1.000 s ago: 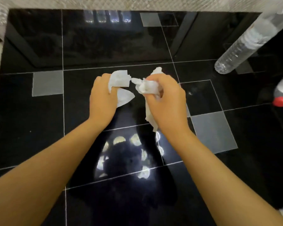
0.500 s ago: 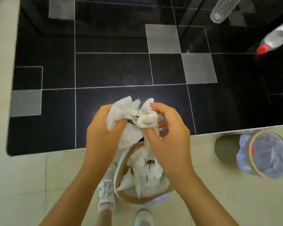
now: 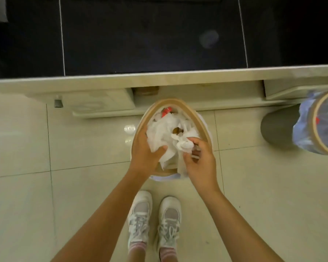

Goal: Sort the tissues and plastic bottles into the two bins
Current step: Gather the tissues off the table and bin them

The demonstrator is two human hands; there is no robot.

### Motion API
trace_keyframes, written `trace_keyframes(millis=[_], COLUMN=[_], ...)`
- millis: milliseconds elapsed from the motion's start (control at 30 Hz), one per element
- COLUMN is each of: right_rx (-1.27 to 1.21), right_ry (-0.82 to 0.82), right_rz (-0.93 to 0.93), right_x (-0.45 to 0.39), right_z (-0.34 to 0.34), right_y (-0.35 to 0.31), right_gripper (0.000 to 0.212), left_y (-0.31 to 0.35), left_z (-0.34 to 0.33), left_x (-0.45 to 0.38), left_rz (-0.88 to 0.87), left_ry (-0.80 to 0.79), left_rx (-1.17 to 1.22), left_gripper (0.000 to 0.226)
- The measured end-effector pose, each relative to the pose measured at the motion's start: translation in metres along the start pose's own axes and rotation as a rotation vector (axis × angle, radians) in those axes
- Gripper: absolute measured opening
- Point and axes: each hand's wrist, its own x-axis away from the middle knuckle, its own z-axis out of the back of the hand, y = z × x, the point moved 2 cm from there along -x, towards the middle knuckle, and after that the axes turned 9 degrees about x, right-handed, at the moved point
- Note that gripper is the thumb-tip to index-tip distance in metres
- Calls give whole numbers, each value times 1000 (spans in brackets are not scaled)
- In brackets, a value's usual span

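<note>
A round bin with a tan wooden rim (image 3: 197,118) stands on the floor right below me, filled with crumpled white tissues (image 3: 165,129). My left hand (image 3: 146,154) is over the bin's left side, closed on a white tissue (image 3: 159,146). My right hand (image 3: 201,159) is over the bin's right side, pinching a twisted wad of tissue (image 3: 184,144) with a strip hanging down. A second bin (image 3: 311,123), grey with a bluish plastic liner and tan rim, stands at the far right. No bottle lying on the table is in sight.
The black tiled tabletop (image 3: 151,38) with a pale stone edge (image 3: 159,78) fills the top of the view. Below it runs a pale ledge. My two white sneakers (image 3: 153,220) stand on beige floor tiles just behind the near bin.
Both hands carried the tissues off the black tabletop, back and down over the near bin. The view tilted down, so the bottles on the table dropped out of sight.
</note>
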Motion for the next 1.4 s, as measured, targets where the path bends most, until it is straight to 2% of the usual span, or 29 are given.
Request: trace_keyframes(millis=[67,100,133,200,233,333,500,567,600,700,800,867,967,1167,1233,1333,1400], right_rx=[-57,-55,-40,30,83,274,435,464,468,482,480,474,450,415,403,439,452], right_ry=[-96,-146,-202,-312,-346,-438,-566,-573,-567,-438,-275,-222,-137,-26,-8,42,71], right_rz=[-58,-81,-100,-161,-183,-141,-115,-96,-85,-27,108,155,207,307,338,371,371], right_x=[-3,-6,-9,-13,-14,-23,-48,-50,-49,-36,-20,-9,6,40,53,75,89], right_z=[-8,-12,-15,-23,-26,-36,-52,-57,-57,-42,-19,0,34,104,127,161,181], right_y=[13,19,23,35,39,47,56,60,61,42,10,-15,-56,-132,-150,-171,-177], right_gripper=[43,49,53,57,57,54,39,32,35,50,44,42,37,36,36,40,41], left_y=[-11,-19,-30,-47,-52,-60,-80,-80,-76,-46,2,30,69,166,193,228,245], left_z=[-4,-7,-9,-15,-18,-27,-33,-35,-35,-31,-25,-21,-15,-7,-6,-10,-10], left_x=[-2,-3,-6,-11,-12,-26,-57,-61,-60,-47,-23,-6,18,71,90,119,134], left_rz=[16,25,17,-94,-139,-171,-54,-13,-20,-111,-211,-255,-215,-423,-434,-389,-478], left_ry=[-86,-146,-206,-287,-322,-385,-483,-478,-455,-299,-170,-137,-119,-51,-42,-124,-94], left_rx=[-39,-107,-275,-826,-1014,-1220,-1173,-1118,-1091,-977,-816,-770,-636,-591,-593,-659,-694], left_gripper=[95,93,86,70,67,72,69,68,66,55,44,40,40,25,37,78,88])
